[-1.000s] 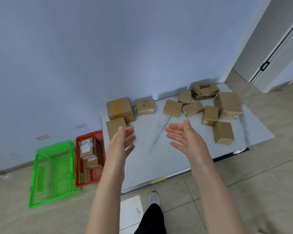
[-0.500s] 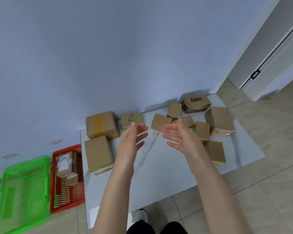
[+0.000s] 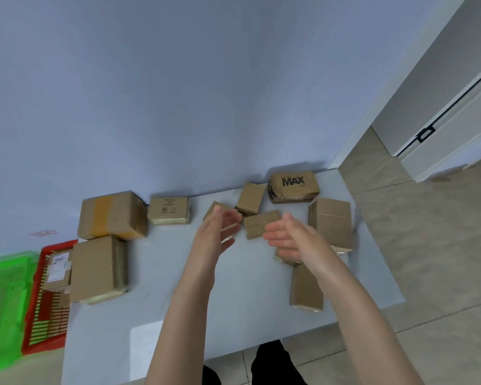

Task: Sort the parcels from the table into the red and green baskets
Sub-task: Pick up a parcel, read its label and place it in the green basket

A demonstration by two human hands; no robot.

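Several brown cardboard parcels lie on a low grey table (image 3: 256,295). My left hand (image 3: 217,234) and my right hand (image 3: 292,240) hover open over the table's far middle, palms facing each other, holding nothing. Between them lies a small parcel (image 3: 261,223); another small parcel (image 3: 215,211) is partly hidden behind my left fingers. A parcel marked MAX (image 3: 293,186) sits at the back right. The red basket (image 3: 46,309) on the floor at the left holds labelled parcels, and the green basket (image 3: 3,307) stands beside it.
A large taped parcel (image 3: 110,215) and a flat parcel (image 3: 96,269) occupy the table's left end. More parcels (image 3: 331,220) crowd the right side. The blue wall runs behind the table. A doorway with a white door (image 3: 450,129) opens at the right.
Both hands have reached further forward toward the small parcels at the back of the table. The view has shifted right, pushing the baskets to the left edge.
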